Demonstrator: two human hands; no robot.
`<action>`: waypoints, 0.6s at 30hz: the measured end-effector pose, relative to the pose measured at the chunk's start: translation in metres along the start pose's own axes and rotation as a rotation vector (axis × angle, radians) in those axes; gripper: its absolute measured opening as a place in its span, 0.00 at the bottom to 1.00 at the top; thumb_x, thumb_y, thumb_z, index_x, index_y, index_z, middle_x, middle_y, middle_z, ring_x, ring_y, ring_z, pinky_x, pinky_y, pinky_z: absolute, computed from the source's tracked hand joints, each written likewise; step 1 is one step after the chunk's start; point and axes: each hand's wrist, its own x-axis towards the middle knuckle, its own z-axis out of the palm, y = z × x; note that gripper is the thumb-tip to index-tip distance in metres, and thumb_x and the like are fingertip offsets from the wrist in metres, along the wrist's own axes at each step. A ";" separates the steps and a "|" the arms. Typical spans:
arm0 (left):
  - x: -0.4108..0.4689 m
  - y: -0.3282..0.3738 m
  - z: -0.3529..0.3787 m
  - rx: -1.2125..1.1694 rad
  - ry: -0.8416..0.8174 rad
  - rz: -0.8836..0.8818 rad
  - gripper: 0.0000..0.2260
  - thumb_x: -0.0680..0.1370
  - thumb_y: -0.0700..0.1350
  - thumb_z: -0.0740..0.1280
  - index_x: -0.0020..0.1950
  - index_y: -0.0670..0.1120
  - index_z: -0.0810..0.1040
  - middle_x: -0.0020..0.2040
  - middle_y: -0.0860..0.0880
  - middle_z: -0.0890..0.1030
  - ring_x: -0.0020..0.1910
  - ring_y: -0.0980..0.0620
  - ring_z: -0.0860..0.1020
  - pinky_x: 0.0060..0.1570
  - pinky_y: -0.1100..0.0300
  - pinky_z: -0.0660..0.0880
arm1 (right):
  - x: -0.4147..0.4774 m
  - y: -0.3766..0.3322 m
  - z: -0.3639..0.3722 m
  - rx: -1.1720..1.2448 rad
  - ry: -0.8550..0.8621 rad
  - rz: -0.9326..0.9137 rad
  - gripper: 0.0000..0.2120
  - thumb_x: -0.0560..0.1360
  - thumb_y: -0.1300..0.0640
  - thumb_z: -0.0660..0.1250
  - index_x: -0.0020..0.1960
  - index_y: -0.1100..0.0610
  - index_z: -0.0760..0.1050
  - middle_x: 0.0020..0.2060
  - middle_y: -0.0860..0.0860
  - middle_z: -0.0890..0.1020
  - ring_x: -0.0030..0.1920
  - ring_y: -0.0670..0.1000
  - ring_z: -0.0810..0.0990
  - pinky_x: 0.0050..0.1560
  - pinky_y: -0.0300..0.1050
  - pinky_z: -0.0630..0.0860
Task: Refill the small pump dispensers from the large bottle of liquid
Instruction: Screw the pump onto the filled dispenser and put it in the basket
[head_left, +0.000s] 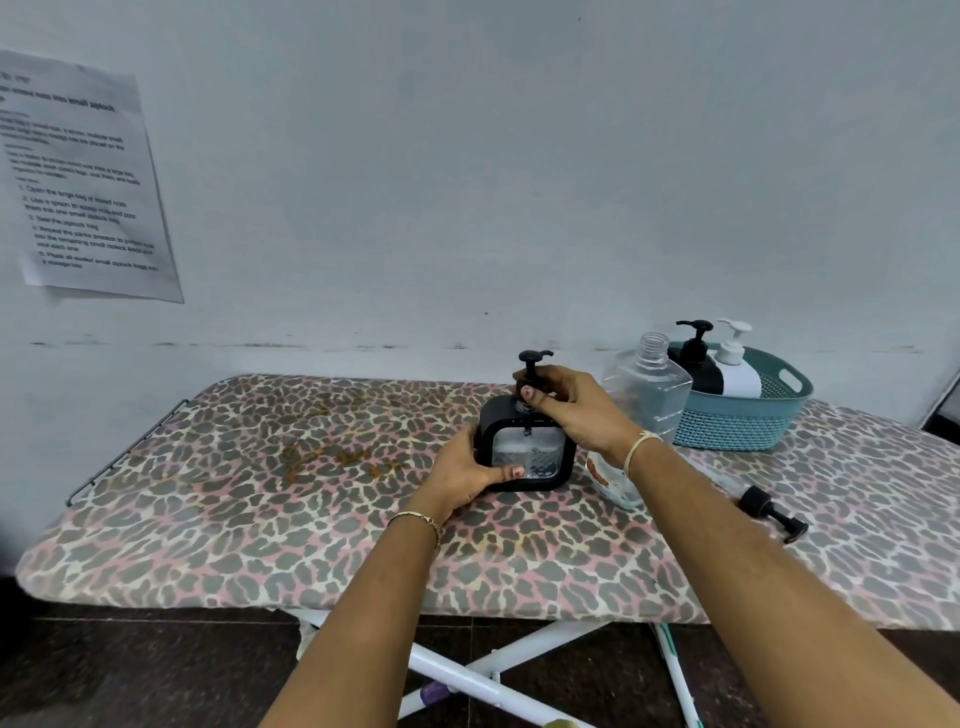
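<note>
A square black pump dispenser (530, 447) with a clear window stands on the leopard-print ironing board (270, 499). My left hand (462, 470) grips its lower left side. My right hand (571, 405) pinches the collar of its black pump at the neck. Just behind on the right stands the large clear bottle (649, 384), uncapped and upright. Its black pump cap (771, 512) lies loose on the board further right.
A teal basket (748, 415) at the back right holds a black dispenser (698, 364) and a white dispenser (735, 366). A small patterned object (610, 480) lies under my right wrist. A printed sheet (83, 182) hangs on the wall.
</note>
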 end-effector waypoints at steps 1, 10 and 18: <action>0.000 0.001 0.000 0.009 0.000 0.004 0.31 0.66 0.43 0.79 0.65 0.45 0.69 0.59 0.50 0.77 0.57 0.53 0.76 0.54 0.65 0.71 | -0.001 0.001 0.001 0.009 0.014 -0.003 0.14 0.77 0.57 0.67 0.62 0.57 0.76 0.56 0.53 0.82 0.54 0.47 0.82 0.62 0.43 0.75; -0.004 0.012 0.006 0.113 0.123 0.278 0.49 0.66 0.40 0.79 0.77 0.55 0.52 0.61 0.58 0.72 0.60 0.62 0.71 0.60 0.68 0.68 | -0.007 0.005 0.012 0.041 0.189 -0.012 0.16 0.72 0.62 0.73 0.59 0.59 0.79 0.53 0.52 0.84 0.55 0.48 0.82 0.59 0.41 0.76; -0.001 0.005 0.006 0.194 0.110 0.314 0.40 0.68 0.40 0.77 0.75 0.52 0.60 0.64 0.56 0.72 0.62 0.60 0.70 0.61 0.69 0.66 | -0.021 0.003 0.030 0.008 0.345 -0.013 0.12 0.73 0.53 0.73 0.55 0.52 0.80 0.44 0.43 0.83 0.48 0.42 0.82 0.51 0.34 0.76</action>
